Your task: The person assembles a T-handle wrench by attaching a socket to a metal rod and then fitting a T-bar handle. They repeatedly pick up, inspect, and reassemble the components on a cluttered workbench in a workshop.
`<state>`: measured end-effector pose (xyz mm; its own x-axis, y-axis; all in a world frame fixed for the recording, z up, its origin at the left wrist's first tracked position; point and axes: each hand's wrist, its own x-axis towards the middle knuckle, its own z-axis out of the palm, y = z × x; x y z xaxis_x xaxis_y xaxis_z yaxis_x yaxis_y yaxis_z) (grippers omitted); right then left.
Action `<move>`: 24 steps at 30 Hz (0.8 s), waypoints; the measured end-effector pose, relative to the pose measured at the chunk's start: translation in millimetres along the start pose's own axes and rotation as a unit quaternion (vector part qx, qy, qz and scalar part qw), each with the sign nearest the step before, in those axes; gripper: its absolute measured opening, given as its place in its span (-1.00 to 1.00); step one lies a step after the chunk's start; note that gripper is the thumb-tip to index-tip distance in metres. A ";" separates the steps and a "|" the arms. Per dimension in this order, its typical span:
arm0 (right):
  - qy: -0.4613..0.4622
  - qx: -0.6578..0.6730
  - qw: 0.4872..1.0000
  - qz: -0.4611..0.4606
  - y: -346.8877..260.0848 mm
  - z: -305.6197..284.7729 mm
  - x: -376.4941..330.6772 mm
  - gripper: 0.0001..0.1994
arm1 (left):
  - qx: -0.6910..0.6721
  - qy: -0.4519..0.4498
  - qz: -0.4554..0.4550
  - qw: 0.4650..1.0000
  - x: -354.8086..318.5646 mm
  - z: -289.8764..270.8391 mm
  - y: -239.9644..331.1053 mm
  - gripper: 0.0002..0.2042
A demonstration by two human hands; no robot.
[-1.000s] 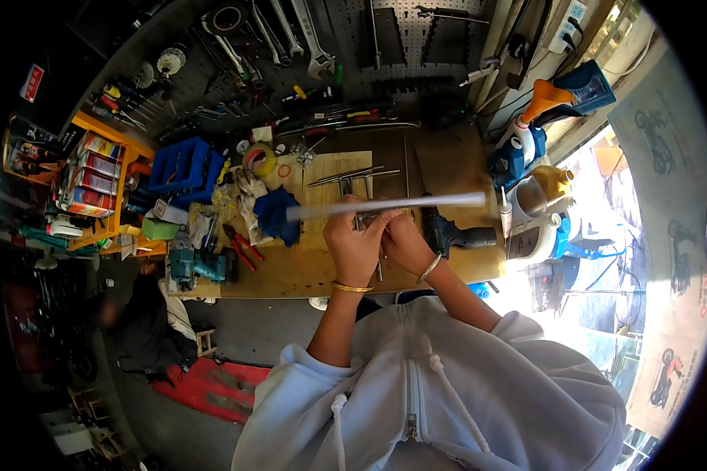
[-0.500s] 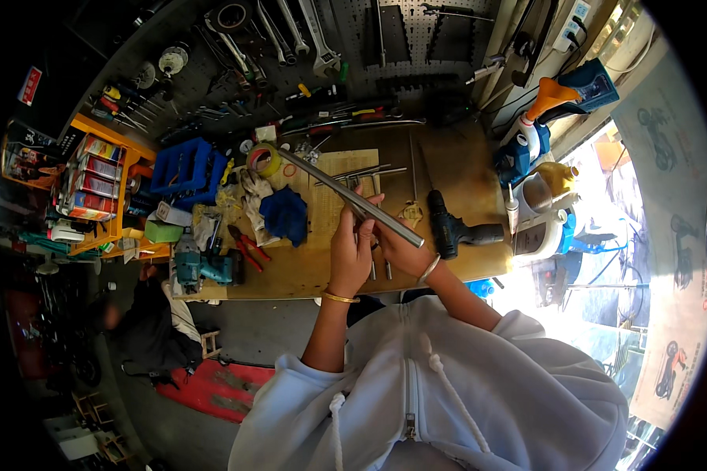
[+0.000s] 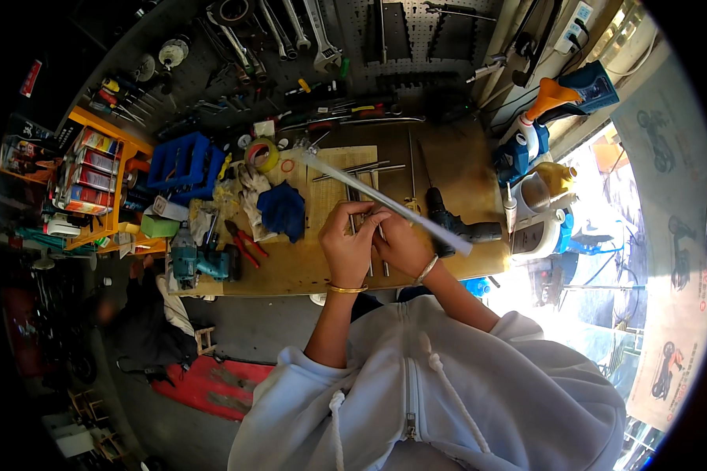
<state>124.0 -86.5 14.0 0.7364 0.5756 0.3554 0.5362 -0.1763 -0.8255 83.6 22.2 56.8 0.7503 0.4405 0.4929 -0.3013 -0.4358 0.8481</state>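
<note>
A long, shiny metal rod (image 3: pixel 367 188) slants over the workbench, from beside the tape roll down to the drill; motion blurs it. My left hand (image 3: pixel 348 245) is closed, its thumb and fingertips pinched at the middle of the rod. Pressed against it, my right hand (image 3: pixel 405 250) is curled closed around the same spot. Fingers cover much of the contact. Beneath the hands, more thin metal rods (image 3: pixel 361 169) lie on a pale sheet of paper or card (image 3: pixel 330 161). A black cordless drill (image 3: pixel 450 223) with a long bit lies just right of my right hand.
On the wooden bench (image 3: pixel 291 275) lie red-handled pliers (image 3: pixel 246 243), a blue cloth (image 3: pixel 281 210), a glove (image 3: pixel 253 192), yellow tape (image 3: pixel 262 155) and a teal power tool (image 3: pixel 200 263). Blue bins (image 3: pixel 184 166) stand left, fluid bottles (image 3: pixel 538 231) right. A person (image 3: pixel 153 322) crouches lower left.
The rod has swung to the right and lifted clearer of my hands, its lower end now above the drill's grip. My left hand has tipped over, and both hands have drawn closer together.
</note>
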 end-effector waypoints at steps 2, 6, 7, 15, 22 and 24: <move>-0.014 0.009 1.000 0.021 -7.3 -4.6 2.9 -0.74 | 0.032 0.025 -0.008 0.999 -3.6 4.8 -2.8 -0.81; -0.008 -0.004 0.999 0.032 14.7 -0.5 -6.1 -0.74 | 0.043 0.000 -0.026 0.999 -5.6 11.1 3.2 -0.77; 0.000 -0.012 1.000 -0.001 21.6 -0.3 -7.4 -0.71 | 0.039 -0.009 -0.037 0.999 -7.0 13.2 2.9 -0.76; -0.005 0.027 0.999 0.034 9.7 -15.1 -9.9 -0.68 | -0.088 -0.108 -0.088 0.986 -21.1 10.9 -4.7 -0.77; -0.002 0.041 0.999 -0.019 17.5 -19.6 -11.4 -0.71 | -0.096 -0.075 -0.105 0.987 -23.7 19.3 -15.2 -0.80; 0.020 0.056 0.998 -0.028 11.0 -20.0 -9.0 -0.70 | -0.095 -0.037 -0.098 0.990 -22.5 21.2 -10.6 -0.83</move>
<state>131.5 -109.5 10.5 0.7241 0.5487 0.4178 0.5290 -0.0532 -0.8469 82.4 0.3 32.6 0.8446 0.4395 0.3058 -0.2456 -0.1894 0.9507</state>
